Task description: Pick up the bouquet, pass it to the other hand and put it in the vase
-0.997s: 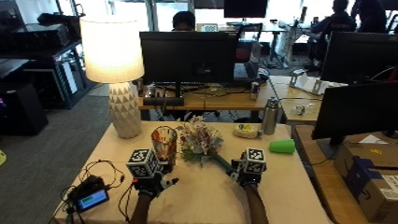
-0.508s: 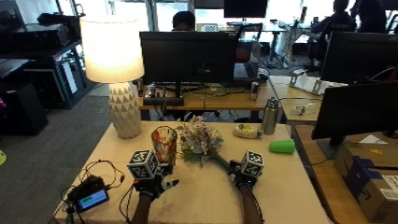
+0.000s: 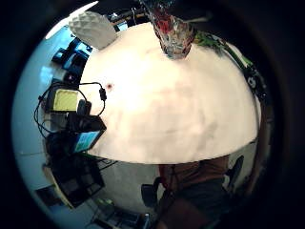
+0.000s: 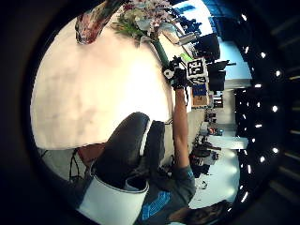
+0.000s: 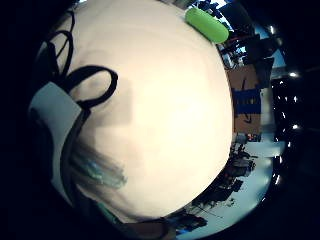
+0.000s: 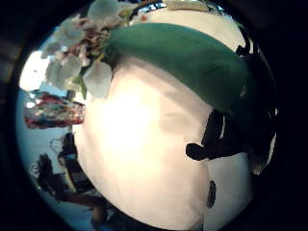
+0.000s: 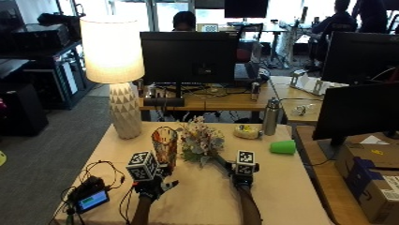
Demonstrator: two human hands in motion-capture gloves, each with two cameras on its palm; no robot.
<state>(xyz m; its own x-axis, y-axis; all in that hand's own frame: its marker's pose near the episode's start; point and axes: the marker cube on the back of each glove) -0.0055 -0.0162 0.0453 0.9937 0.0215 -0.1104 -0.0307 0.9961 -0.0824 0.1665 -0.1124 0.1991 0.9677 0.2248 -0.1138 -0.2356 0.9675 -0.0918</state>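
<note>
Both forearms are being extended up over the pale, smooth table (image 7: pixel 293 187). The right hand (image 7: pixel 240 177) is being held low at the stem end of the bouquet (image 7: pixel 201 140); in the left thumb side palm view its gloved fingers (image 4: pixel 172 75) are seen curled around the dark green stem wrap, so the bouquet is being gripped at its base. In the right thumb side palm view that wrap is shown as a thick, smooth, matte green tube running close past the palm, with the curled black fingers (image 6: pixel 211 142) beside it.

The bouquet is lying tilted across the table, its head of small pale, papery blossoms and green leaves being pointed towards the vase (image 7: pixel 165 146) and resting just beside it. The vase is standing upright on the table: a tall, slightly flared glass cylinder with a mottled red and orange pattern and a faceted, glossy surface.

The left hand (image 7: pixel 152 186) is being held just in front of the vase, fingers spread and relaxed, with nothing in it.

A rounded bright green cup (image 7: pixel 282 147) is lying on its side to the right.
</note>
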